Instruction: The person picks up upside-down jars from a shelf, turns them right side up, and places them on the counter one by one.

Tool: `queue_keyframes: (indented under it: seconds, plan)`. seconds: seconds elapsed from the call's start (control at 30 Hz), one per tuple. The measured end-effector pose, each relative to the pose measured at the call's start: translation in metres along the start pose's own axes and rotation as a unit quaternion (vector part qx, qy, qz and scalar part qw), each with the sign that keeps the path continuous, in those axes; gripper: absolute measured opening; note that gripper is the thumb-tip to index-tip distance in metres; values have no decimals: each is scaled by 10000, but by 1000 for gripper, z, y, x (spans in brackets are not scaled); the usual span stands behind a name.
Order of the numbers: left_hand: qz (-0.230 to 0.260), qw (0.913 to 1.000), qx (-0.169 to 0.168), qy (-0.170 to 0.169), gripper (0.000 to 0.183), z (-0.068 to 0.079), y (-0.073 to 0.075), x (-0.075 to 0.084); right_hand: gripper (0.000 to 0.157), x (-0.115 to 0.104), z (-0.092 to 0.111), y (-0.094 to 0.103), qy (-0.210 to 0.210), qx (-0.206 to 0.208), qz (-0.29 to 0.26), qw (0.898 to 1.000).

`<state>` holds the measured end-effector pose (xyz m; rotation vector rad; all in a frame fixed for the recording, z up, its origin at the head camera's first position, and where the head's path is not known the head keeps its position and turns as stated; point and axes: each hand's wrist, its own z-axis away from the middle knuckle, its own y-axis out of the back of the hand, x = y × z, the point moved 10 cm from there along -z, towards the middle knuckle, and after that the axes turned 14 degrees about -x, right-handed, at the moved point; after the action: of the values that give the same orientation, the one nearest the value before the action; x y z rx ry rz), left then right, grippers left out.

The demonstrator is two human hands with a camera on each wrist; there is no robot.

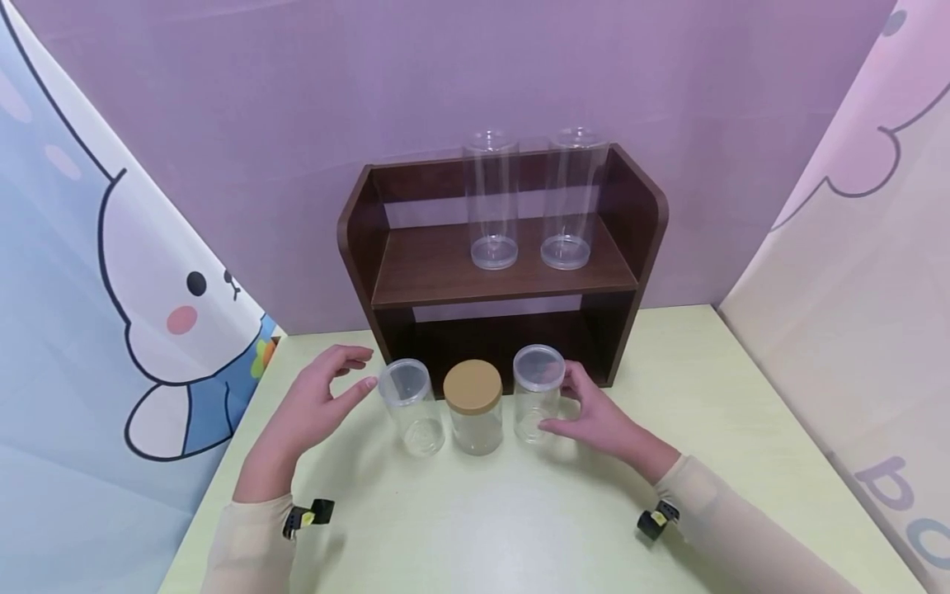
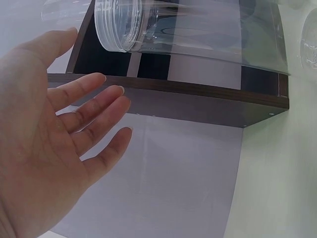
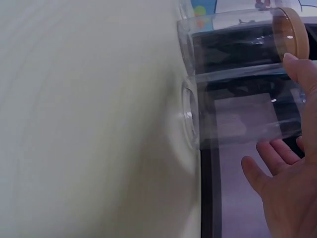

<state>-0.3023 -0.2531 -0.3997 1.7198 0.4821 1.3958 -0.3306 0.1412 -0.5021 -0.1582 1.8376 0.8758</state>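
Note:
Three clear jars stand in a row on the table before a dark brown shelf (image 1: 505, 285). The left jar (image 1: 412, 410) and right jar (image 1: 538, 396) have clear lids; the middle jar (image 1: 475, 410) has a tan lid. My left hand (image 1: 315, 404) is just left of the left jar, fingers spread and apart from it; the left wrist view shows an unoccupied palm. My right hand (image 1: 594, 412) is at the right jar's side, thumb in front and fingers behind, loosely spread in the right wrist view. Whether it touches the jar is hard to tell.
Two tall clear cylinders, one left (image 1: 493, 202) and one right (image 1: 571, 198), stand on the upper shelf board. A purple cloth (image 1: 297, 124) hangs behind. Printed cartoon panels flank the pale table (image 1: 475, 528) on both sides.

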Motion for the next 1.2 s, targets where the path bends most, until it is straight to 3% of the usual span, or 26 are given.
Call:
queue_keyframes:
  seconds: [0.17,0.33,0.53,0.73,0.87,1.03,1.2]
  plan:
    - [49,10000,-2,3,49,0,-1,1,84,-5,5,10,19,-19,-24,10000]
    - [60,10000,15,-4,48,0,-1,2,65,-13,11,23,265,162,207,9993]
    - [79,10000,20,-41,47,0,-1,3,39,-23,20,43,572,610,462,9954]
    - [94,9999,43,-58,48,0,-1,2,26,-27,26,66,408,1219,614,9898]
    - [111,9999,56,-85,48,1,-1,2,24,-32,32,86,500,1867,865,9773]
    - [141,9998,64,-101,46,1,-1,2,22,-43,43,111,664,2783,1380,9482]
    - [167,9998,58,-66,47,2,-1,2,26,-66,50,127,663,3337,1383,9301]
